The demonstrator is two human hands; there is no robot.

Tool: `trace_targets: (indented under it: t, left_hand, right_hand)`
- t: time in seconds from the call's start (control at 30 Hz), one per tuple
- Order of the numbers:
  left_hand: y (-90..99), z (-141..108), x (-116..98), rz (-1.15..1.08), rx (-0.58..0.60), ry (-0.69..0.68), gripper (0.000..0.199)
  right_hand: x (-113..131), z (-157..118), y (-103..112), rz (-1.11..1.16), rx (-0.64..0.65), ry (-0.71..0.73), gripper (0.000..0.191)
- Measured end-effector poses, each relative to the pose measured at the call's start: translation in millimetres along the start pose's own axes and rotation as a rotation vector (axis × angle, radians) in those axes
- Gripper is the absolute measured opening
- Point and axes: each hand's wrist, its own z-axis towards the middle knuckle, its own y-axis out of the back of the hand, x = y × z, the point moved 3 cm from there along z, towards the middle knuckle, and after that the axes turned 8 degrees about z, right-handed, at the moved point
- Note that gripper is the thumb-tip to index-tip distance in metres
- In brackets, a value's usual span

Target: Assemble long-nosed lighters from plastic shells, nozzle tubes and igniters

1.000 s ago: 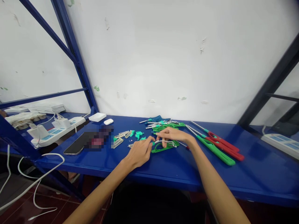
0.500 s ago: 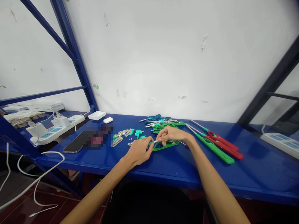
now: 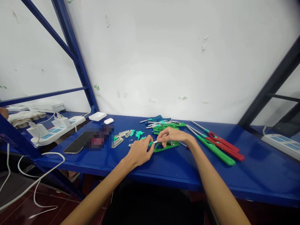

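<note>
Over the near middle of the blue table, my two hands meet at a thin metal lighter tube [image 3: 155, 142] with a teal end. My left hand [image 3: 138, 152] is closed around the teal end, its thumb and fingertips pressed together. The fingers of my right hand [image 3: 170, 135] pinch the metal part. Directly beneath them lies a green lighter shell half [image 3: 167, 147], partly covered by my right hand. Beyond my hands is a pile of green shell halves [image 3: 161, 127], metal tubes and a dark blue shell [image 3: 158, 118]. Fingertips hide the exact join.
On the right lie finished-looking long lighters, a green one [image 3: 217, 150] and red ones [image 3: 228, 147]. Teal triggers [image 3: 138, 134] and clear fuel tanks [image 3: 119, 141] lie left of my hands. Farther left are a phone [image 3: 76, 143], a white earbud case [image 3: 108, 121] and a power strip [image 3: 58, 128].
My hands stay at nearly the same spot, with the same grip on the tube. At the far left edge, part of another person's hand has come into view.
</note>
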Motion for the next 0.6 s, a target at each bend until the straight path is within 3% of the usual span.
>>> trace_targets:
  t: [0.3,0.6]
  left_hand:
    - [1.4,0,-1,0.044,0.020,0.009,0.038]
    - [-2.2,1,0,0.085,0.047,-0.018,0.037]
  right_hand:
    - [-2,3,2,0.010,-0.066,0.006,0.030]
    - [-20,8,14,-0.091,-0.129,-0.033,0.029]
